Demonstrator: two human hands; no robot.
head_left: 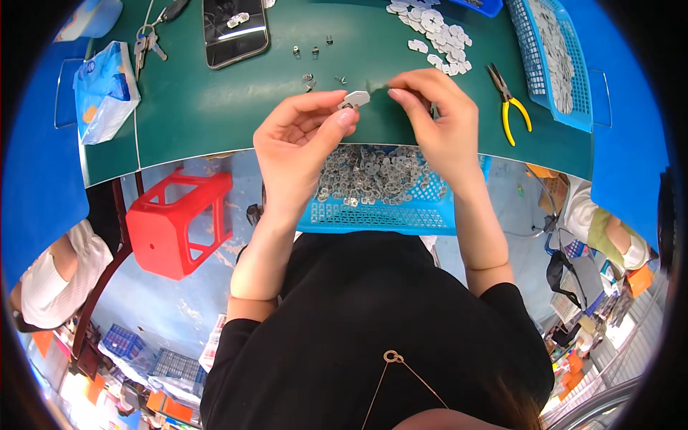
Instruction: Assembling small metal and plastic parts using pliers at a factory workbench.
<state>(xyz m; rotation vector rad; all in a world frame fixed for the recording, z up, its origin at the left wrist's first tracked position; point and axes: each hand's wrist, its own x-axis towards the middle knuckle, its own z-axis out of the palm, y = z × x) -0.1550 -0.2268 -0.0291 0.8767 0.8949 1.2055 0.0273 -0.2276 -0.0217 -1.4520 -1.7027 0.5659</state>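
No words or numbers can be read for certain. The one clear print is on the blue-and-white pack (107,93) at the left of the green table (179,107): a small dark-blue mark sits toward the upper left of its wrapper, and an orange patch shows lower down, near the left edge of the same face. Whatever lettering that dark-blue mark may carry is too small and blurred to make out, and the pack lies at a slant toward the bent rim of the view.

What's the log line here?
Left hand: holding small white angular plate; right hand: contents unclear; yellow-handled metal pliers: on green tabletop
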